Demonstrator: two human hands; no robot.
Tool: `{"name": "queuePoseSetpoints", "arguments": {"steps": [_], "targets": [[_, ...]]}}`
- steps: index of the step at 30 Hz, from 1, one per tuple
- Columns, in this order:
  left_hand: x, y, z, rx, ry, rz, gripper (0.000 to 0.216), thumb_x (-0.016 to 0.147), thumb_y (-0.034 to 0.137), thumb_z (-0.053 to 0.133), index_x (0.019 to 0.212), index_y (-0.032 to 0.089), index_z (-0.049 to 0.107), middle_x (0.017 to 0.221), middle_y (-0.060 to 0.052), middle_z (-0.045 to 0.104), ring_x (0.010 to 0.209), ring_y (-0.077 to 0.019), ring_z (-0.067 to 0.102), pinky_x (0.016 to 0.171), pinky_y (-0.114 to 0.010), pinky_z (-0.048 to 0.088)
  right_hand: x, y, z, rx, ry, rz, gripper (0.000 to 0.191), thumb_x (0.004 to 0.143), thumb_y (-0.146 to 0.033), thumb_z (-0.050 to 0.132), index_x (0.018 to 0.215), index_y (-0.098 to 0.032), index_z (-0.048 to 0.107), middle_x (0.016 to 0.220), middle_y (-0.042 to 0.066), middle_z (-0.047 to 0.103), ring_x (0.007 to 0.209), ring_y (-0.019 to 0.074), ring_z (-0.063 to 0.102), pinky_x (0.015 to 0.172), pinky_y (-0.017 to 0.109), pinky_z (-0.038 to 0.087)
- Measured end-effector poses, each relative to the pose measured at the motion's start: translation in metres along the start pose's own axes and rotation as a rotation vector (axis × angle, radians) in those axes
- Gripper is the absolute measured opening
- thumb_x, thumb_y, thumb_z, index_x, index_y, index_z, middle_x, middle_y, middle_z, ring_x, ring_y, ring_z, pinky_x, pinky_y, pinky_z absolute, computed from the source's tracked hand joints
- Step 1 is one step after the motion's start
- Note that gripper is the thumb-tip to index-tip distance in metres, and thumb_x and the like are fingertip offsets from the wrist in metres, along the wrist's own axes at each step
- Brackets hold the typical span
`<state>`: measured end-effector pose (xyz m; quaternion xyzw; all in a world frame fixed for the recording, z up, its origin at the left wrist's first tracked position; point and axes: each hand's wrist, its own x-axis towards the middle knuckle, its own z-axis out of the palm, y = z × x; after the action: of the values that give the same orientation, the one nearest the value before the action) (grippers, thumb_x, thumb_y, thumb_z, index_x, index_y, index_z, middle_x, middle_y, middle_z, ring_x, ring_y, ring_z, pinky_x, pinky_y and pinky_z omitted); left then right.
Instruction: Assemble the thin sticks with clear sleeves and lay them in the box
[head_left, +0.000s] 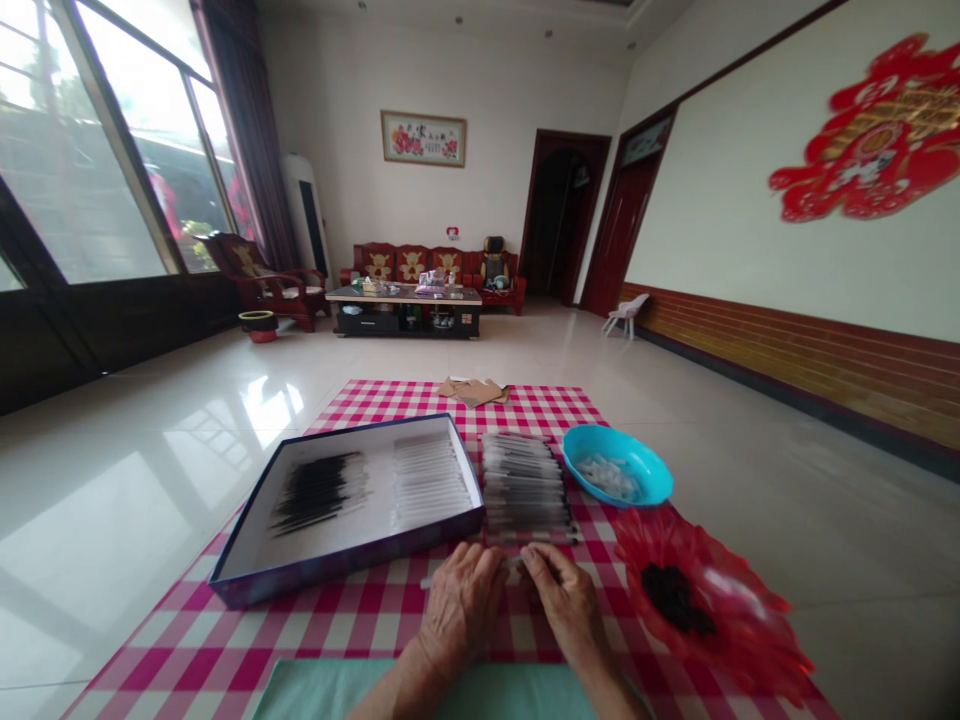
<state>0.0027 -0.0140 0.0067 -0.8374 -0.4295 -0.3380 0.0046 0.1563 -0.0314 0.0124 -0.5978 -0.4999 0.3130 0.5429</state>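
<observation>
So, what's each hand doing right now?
Left hand: closed on a thin clear tube.
Right hand: closed, apparently on the same tube.

Bare left hand [459,607] and right hand [568,603], broad-knuckled with raised veins and creased skin, lead back to bare forearms [397,690] at the frame's lower edge.

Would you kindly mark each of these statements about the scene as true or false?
1. The bright blue plastic bowl holds small clear pieces. True.
2. The red petal-shaped plastic dish lies left of the shallow dark-blue box. False: it lies right of the box.
3. That box holds black rows and pale rows. True.
4. The left hand is inside the bowl. False: it is at the near end of the stack of thin pale tubes, beside the right hand.
5. The red-and-white checked cloth lies on a glossy tiled floor. True.
</observation>
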Motion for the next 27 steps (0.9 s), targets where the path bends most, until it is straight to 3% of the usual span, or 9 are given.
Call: {"name": "queuePoseSetpoints", "arguments": {"steps": [7, 12, 17, 20, 27], "targets": [[0.003, 0.001, -0.006, 0.051, 0.003, -0.019, 0.019, 0.089, 0.026, 0.047, 0.071, 0.022, 0.054, 0.067, -0.001, 0.057, 0.066, -0.0155, 0.051, 0.062, -0.027, 0.036, 0.000, 0.004, 0.004, -0.115, 0.031, -0.084, 0.043, 0.074, -0.058, 0.056, 0.067, -0.018, 0.069, 0.053, 0.000, 0.061, 0.052, 0.0152, 0.055, 0.049, 0.022, 0.043], [0.006, 0.001, -0.010, 0.039, -0.025, 0.019, 0.024, 0.091, 0.027, 0.044, 0.070, 0.021, 0.054, 0.065, -0.001, 0.057, 0.065, -0.0152, 0.050, 0.064, -0.027, 0.036, 0.000, 0.007, 0.002, -0.015, -0.002, -0.016, 0.038, 0.072, -0.055, 0.061, 0.071, -0.017, 0.069, 0.058, 0.000, 0.063, 0.056, 0.0161, 0.056, 0.053, 0.023, 0.045], [0.006, -0.002, -0.012, 0.017, -0.053, -0.004, 0.025, 0.093, 0.027, 0.039, 0.074, 0.021, 0.055, 0.067, -0.001, 0.058, 0.065, -0.0149, 0.051, 0.065, -0.026, 0.037, -0.001, -0.003, 0.000, 0.202, -0.121, 0.067, 0.036, 0.071, -0.048, 0.066, 0.088, -0.016, 0.069, 0.080, 0.005, 0.070, 0.076, 0.0212, 0.063, 0.069, 0.028, 0.049], [0.006, -0.003, -0.013, 0.026, -0.046, -0.009, 0.026, 0.093, 0.028, 0.038, 0.075, 0.021, 0.056, 0.067, -0.001, 0.058, 0.065, -0.0148, 0.052, 0.065, -0.026, 0.037, -0.002, -0.010, 0.000, 0.305, -0.158, 0.099, 0.040, 0.073, -0.046, 0.065, 0.100, -0.017, 0.065, 0.097, 0.008, 0.069, 0.085, 0.0231, 0.063, 0.070, 0.030, 0.050], [0.004, -0.004, -0.011, 0.034, -0.047, -0.006, 0.027, 0.094, 0.031, 0.038, 0.076, 0.020, 0.057, 0.066, -0.002, 0.058, 0.066, -0.0145, 0.053, 0.065, -0.026, 0.038, 0.001, 0.010, 0.005, 0.153, -0.107, 0.091, 0.036, 0.073, -0.052, 0.063, 0.081, -0.017, 0.066, 0.068, 0.003, 0.067, 0.066, 0.0202, 0.062, 0.061, 0.028, 0.050]]}}
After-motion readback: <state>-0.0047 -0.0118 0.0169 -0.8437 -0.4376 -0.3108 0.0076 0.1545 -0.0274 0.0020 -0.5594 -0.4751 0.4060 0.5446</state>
